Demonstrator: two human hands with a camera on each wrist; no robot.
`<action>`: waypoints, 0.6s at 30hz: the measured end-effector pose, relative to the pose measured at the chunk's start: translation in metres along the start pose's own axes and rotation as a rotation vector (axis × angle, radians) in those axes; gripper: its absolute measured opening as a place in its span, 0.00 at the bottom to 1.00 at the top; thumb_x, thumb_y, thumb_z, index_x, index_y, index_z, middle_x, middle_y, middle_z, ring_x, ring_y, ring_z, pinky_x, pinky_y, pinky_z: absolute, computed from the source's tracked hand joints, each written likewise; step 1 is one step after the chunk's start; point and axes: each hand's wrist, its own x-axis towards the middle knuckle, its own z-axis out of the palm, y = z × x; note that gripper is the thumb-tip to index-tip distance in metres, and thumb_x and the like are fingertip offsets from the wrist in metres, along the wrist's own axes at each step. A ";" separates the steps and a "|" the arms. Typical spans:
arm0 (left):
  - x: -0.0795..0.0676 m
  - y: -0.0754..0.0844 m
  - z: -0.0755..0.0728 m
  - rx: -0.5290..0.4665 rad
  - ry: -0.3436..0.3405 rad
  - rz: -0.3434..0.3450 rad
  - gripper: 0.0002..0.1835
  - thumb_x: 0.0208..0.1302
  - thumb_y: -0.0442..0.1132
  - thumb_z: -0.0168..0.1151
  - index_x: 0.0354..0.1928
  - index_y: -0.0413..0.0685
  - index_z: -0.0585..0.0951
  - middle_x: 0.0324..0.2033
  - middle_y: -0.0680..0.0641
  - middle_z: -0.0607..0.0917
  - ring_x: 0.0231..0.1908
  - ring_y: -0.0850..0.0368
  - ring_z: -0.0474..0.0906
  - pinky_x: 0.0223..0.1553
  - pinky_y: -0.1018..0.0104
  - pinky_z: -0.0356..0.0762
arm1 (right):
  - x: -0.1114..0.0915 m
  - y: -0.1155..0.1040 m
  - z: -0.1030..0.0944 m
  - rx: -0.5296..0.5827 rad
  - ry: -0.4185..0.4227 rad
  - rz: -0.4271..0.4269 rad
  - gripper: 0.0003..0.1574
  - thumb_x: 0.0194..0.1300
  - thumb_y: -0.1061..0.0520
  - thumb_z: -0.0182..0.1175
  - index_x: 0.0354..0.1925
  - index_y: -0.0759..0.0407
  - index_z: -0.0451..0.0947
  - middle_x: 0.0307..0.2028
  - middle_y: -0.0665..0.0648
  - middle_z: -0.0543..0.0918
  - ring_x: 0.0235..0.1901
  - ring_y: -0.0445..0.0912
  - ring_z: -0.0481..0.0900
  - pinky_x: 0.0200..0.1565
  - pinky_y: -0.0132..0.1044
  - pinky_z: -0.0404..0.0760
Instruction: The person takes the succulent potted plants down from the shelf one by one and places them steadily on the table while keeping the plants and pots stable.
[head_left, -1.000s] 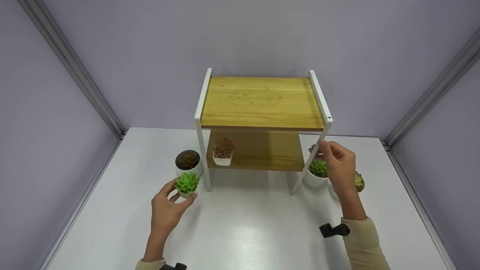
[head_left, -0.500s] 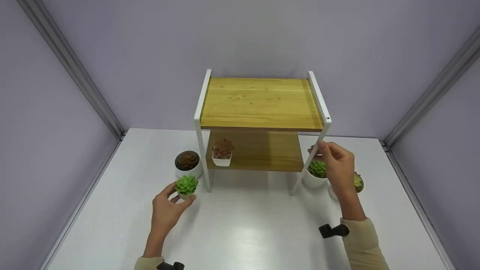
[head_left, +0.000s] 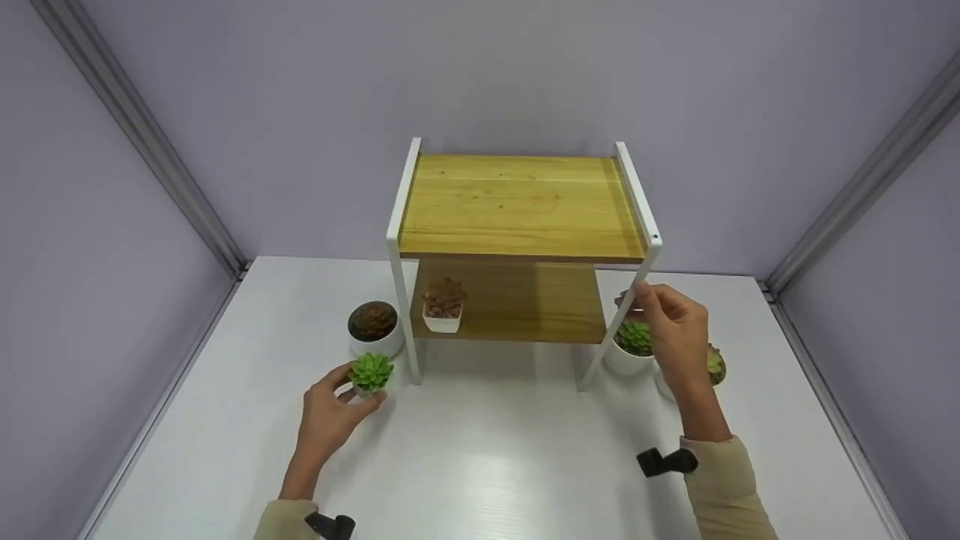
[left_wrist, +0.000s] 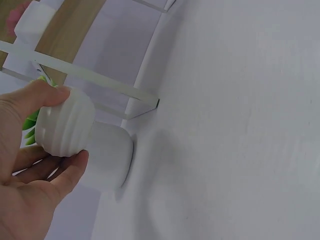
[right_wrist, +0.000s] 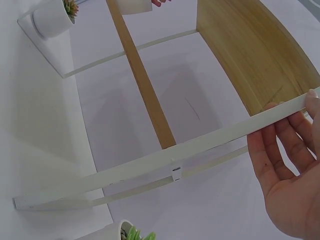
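My left hand (head_left: 330, 416) holds a small potted succulent (head_left: 371, 373) with bright green leaves, thumb on one side and fingers on the other. Its ribbed white pot (left_wrist: 65, 122) is raised off the white table in the left wrist view. On the right, my right hand (head_left: 681, 337) grips the white front post (right_wrist: 210, 141) of a two-tier wooden shelf (head_left: 521, 202), with the thumb on one face and fingers curled behind. A reddish-brown succulent in a white square pot (head_left: 442, 324) stands at the left of the lower board.
A larger white pot with a brown succulent (head_left: 373, 324) stands on the table (head_left: 480, 457) left of the shelf, just behind the held plant. Right of the shelf are a green succulent (head_left: 634, 339) and a yellowish one (head_left: 716, 364), partly hidden by my right hand and forearm.
My left hand and the green succulent have sunk very slightly, and the left wrist has swung a little to the left. The right hand keeps its grip on the post.
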 end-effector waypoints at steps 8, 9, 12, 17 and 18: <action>0.008 -0.012 -0.005 0.067 -0.050 -0.005 0.39 0.60 0.40 0.79 0.72 0.37 0.74 0.67 0.34 0.78 0.70 0.36 0.76 0.65 0.54 0.83 | -0.001 0.000 0.000 -0.003 0.001 0.006 0.23 0.79 0.49 0.60 0.44 0.70 0.87 0.35 0.47 0.91 0.40 0.42 0.91 0.48 0.38 0.91; 0.009 -0.013 -0.006 0.074 -0.057 -0.004 0.39 0.60 0.40 0.78 0.72 0.37 0.73 0.67 0.34 0.78 0.69 0.36 0.76 0.64 0.53 0.83 | -0.001 0.000 0.000 0.004 -0.001 0.003 0.23 0.79 0.49 0.60 0.44 0.70 0.87 0.35 0.47 0.91 0.40 0.42 0.91 0.47 0.37 0.91; 0.011 -0.016 -0.007 0.097 -0.066 -0.004 0.39 0.60 0.39 0.78 0.71 0.37 0.74 0.66 0.35 0.79 0.69 0.37 0.77 0.65 0.53 0.82 | 0.000 0.000 0.000 0.011 -0.010 -0.007 0.22 0.79 0.50 0.60 0.44 0.70 0.87 0.35 0.47 0.91 0.39 0.42 0.91 0.46 0.34 0.91; 0.014 -0.020 -0.007 0.109 -0.079 0.012 0.38 0.60 0.39 0.78 0.70 0.36 0.74 0.65 0.34 0.79 0.68 0.37 0.78 0.64 0.54 0.83 | 0.000 0.001 0.001 0.029 -0.016 -0.027 0.20 0.80 0.53 0.60 0.43 0.70 0.87 0.35 0.48 0.91 0.39 0.43 0.91 0.45 0.35 0.91; 0.015 -0.021 -0.007 0.106 -0.081 0.014 0.37 0.60 0.38 0.78 0.70 0.35 0.74 0.65 0.34 0.79 0.68 0.36 0.78 0.64 0.54 0.83 | 0.000 0.002 0.001 0.031 -0.017 -0.028 0.20 0.79 0.53 0.60 0.43 0.70 0.87 0.35 0.48 0.91 0.39 0.43 0.91 0.45 0.35 0.91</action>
